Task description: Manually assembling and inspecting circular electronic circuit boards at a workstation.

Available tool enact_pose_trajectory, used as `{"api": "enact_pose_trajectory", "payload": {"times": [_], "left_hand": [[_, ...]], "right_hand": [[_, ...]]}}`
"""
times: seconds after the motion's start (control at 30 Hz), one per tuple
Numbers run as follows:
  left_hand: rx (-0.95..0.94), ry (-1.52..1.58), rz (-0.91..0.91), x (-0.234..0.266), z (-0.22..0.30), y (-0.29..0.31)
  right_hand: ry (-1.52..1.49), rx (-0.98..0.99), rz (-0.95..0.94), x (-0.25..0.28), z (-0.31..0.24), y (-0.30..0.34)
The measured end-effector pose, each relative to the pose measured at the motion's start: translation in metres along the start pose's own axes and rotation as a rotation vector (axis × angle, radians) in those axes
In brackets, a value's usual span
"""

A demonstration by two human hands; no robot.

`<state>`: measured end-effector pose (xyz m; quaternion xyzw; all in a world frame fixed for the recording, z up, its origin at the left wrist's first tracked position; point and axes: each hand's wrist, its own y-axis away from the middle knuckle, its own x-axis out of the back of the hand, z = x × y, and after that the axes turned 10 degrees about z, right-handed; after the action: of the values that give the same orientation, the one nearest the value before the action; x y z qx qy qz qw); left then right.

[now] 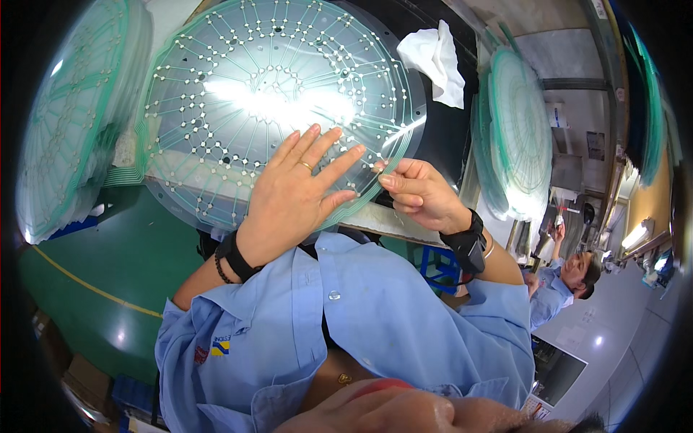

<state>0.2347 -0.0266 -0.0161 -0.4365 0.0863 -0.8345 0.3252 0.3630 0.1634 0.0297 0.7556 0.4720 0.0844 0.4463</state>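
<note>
A large round clear plastic sheet printed with green circuit lines and small pale pads [209,137] lies before me on the work surface, with strong glare across its middle. My left hand [296,187] rests flat on its near part, fingers spread, holding nothing. To the right of it, my right hand [420,191] pinches the circuit sheet's near right edge between thumb and fingers. Whether another thin film is also in that pinch is too small to make out.
Stacks of similar green-lined sheets stand at the left [76,123] and at the right [516,133]. A crumpled white cloth [437,63] lies on the dark surface beyond my right hand. Another person [559,289] in blue is at the far right.
</note>
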Motion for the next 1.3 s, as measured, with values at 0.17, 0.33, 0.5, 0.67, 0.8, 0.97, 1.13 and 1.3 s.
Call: {"api": "enact_pose_trajectory", "payload": {"times": [0.17, 0.33, 0.5, 0.67, 0.8, 0.97, 1.13, 1.3], "left_hand": [[-0.004, -0.015, -0.02, 0.0, 0.002, -0.003], [-0.031, -0.109, -0.076, 0.001, 0.01, -0.001], [-0.142, -0.195, -0.06, 0.0, 0.02, 0.0], [-0.195, -0.136, -0.143, 0.032, 0.021, 0.01], [0.068, -0.202, -0.063, 0.086, 0.019, 0.046], [0.361, -0.457, -0.09, 0.129, 0.004, 0.063], [0.232, -0.532, -0.097, 0.131, -0.025, 0.081], [-0.056, -0.713, 0.06, 0.131, -0.035, 0.085]], "right_hand": [[0.046, 0.029, 0.034, 0.0, 0.001, 0.002], [0.367, 0.361, 0.338, 0.02, -0.021, 0.021], [0.832, 0.963, 0.438, 0.041, -0.006, -0.001], [1.064, 1.211, 0.528, 0.038, -0.016, -0.013], [1.108, 1.438, 0.601, 0.047, -0.017, -0.019], [1.326, 1.651, 0.481, 0.034, -0.029, -0.014], [1.564, 1.527, 0.585, 0.039, -0.068, -0.034], [1.617, 1.329, 1.244, 0.063, -0.131, -0.057]]}}
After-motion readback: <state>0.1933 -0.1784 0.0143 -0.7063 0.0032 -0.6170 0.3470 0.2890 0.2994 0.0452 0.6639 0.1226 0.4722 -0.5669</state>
